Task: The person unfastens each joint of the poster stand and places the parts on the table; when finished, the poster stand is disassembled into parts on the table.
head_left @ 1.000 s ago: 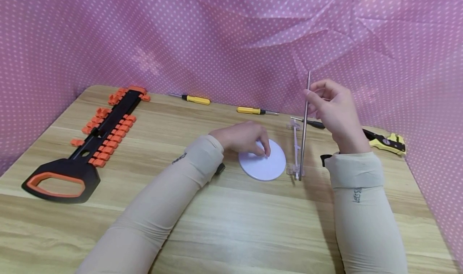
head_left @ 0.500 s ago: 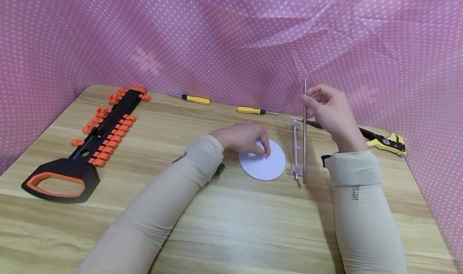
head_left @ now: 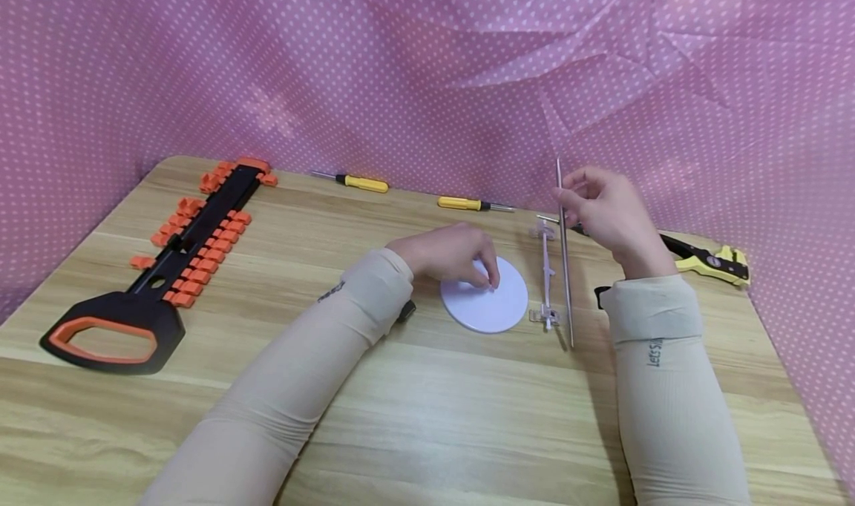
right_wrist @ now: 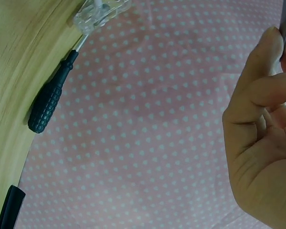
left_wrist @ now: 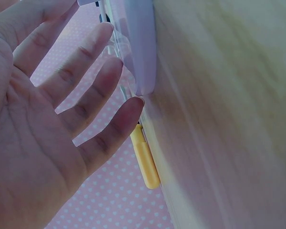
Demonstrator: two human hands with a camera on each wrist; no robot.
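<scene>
My left hand (head_left: 450, 257) reaches over a white round disc (head_left: 484, 313) lying on the table. Its thumb and index finger pinch a small raised part at the disc's middle, mostly hidden by the fingertips. In the left wrist view the other fingers (left_wrist: 93, 90) are spread beside the disc's edge. My right hand (head_left: 604, 213) pinches a thin metal rod (head_left: 565, 268) near its upper end, held to the right of the disc. Just left of the rod, a slim white bar (head_left: 547, 268) rests on two clear plastic supports (head_left: 546, 314).
A black rack (head_left: 217, 213) with orange clips lies at left. Two yellow-handled screwdrivers (head_left: 366, 185) lie along the back edge. A black-handled screwdriver (right_wrist: 50, 98) and yellow-black pliers (head_left: 718, 263) lie at right. A small black object (head_left: 406, 311) shows beside the left wrist. Pink dotted cloth (head_left: 401, 83) hangs behind.
My right hand has lowered slightly with the rod, whose lower end has swung to the right, away from the white bar. The left hand and the disc have stayed in place.
</scene>
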